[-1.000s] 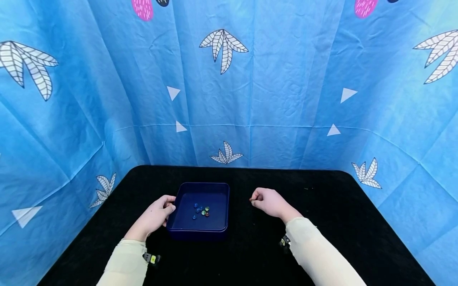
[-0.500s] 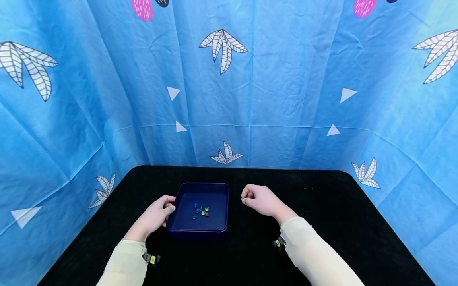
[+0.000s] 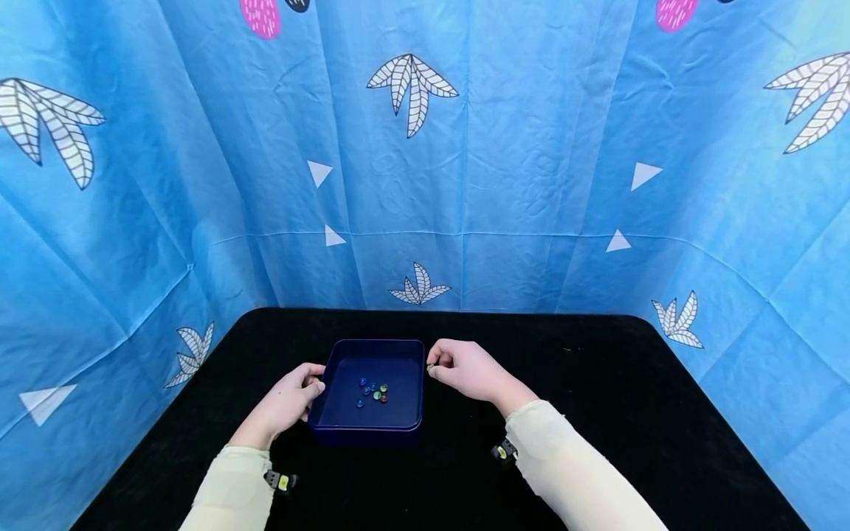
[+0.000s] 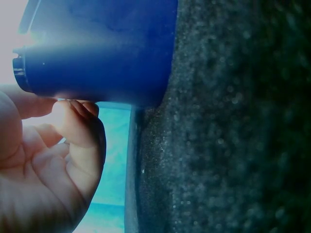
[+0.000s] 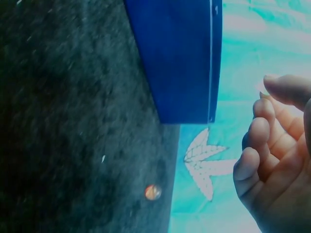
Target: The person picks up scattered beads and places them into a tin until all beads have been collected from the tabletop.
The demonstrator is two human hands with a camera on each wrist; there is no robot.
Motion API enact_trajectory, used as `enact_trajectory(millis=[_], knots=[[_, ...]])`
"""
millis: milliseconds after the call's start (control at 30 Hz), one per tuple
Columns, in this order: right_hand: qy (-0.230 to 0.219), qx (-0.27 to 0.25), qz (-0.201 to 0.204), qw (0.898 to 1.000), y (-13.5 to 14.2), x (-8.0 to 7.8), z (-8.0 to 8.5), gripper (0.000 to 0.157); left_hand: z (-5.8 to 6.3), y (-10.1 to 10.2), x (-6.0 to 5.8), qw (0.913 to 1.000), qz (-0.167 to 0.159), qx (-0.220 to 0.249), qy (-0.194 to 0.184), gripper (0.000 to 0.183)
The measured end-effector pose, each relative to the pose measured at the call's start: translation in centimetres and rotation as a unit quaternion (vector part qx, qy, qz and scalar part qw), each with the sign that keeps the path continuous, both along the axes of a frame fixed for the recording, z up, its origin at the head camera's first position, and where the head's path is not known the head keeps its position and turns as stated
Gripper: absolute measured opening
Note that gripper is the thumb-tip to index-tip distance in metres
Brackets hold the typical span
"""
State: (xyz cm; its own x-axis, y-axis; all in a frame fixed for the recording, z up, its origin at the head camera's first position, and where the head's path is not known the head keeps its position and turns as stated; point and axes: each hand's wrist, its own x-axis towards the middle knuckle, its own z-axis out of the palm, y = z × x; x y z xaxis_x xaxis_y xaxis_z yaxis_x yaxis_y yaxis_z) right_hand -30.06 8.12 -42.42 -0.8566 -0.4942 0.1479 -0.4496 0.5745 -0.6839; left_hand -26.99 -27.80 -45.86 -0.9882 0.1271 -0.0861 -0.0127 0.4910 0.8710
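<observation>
A dark blue square tray (image 3: 372,438) stands on the black table, with several blue, green and reddish glass marbles (image 3: 374,389) on its floor. My left hand (image 3: 290,398) holds the tray's left side; in the left wrist view its curled fingers (image 4: 80,124) meet the outer wall. At the tray's right rim is my right hand (image 3: 473,371), thumb and forefinger pinching a small marble (image 3: 430,366), mostly hidden by the fingertips. In the right wrist view, an orange marble (image 5: 153,192) lies on the table beyond the tray's side; my hand covers that spot in the head view.
The black table (image 3: 564,435) spreads out around the tray. Blue printed curtains (image 3: 518,184) hang along its back and both sides. A tiny pale speck (image 5: 103,158) lies on the cloth near the tray.
My right hand has moved left, from well right of the tray to its right rim, still pinching the small marble. The left hand and tray have stayed in place.
</observation>
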Motion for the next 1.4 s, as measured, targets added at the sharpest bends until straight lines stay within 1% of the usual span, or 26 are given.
enact_trajectory(millis=[233,467,700,800,933,1033,1167,1400], knots=[[0.003,0.012,0.009,1.0,-1.4,-0.1,0.2,0.007,-0.1,-0.1,0.1,1.0,-0.002,-0.001,-0.002,0.04],[-0.015,0.015,0.016,1.0,-2.7,0.1,0.1,0.006,-0.5,-0.1,0.0,1.0,0.003,0.0,0.002,0.04],[-0.009,0.015,0.021,1.0,-3.3,0.2,-0.2,0.008,-0.7,-0.2,-0.2,1.0,0.002,-0.006,0.007,0.04],[-0.013,0.018,0.019,1.0,-3.3,0.2,-0.2,0.014,-0.8,-0.2,-0.2,0.9999,0.001,-0.009,0.008,0.04],[-0.021,0.02,0.015,0.999,-3.0,0.2,-0.4,0.017,-0.7,-0.2,-0.3,0.9999,-0.001,-0.013,0.009,0.04],[-0.022,0.015,0.013,1.0,-2.7,0.2,-0.4,0.018,-0.6,-0.2,-0.3,0.9998,-0.001,-0.015,0.011,0.041],[-0.011,0.012,0.008,1.0,-2.3,0.0,-0.5,0.017,-0.6,-0.2,-0.3,0.9998,-0.001,-0.017,0.012,0.041],[0.001,0.007,-0.016,1.0,-0.9,-1.0,-1.5,0.011,-0.6,-0.3,-0.3,0.9999,-0.002,-0.014,0.009,0.041]])
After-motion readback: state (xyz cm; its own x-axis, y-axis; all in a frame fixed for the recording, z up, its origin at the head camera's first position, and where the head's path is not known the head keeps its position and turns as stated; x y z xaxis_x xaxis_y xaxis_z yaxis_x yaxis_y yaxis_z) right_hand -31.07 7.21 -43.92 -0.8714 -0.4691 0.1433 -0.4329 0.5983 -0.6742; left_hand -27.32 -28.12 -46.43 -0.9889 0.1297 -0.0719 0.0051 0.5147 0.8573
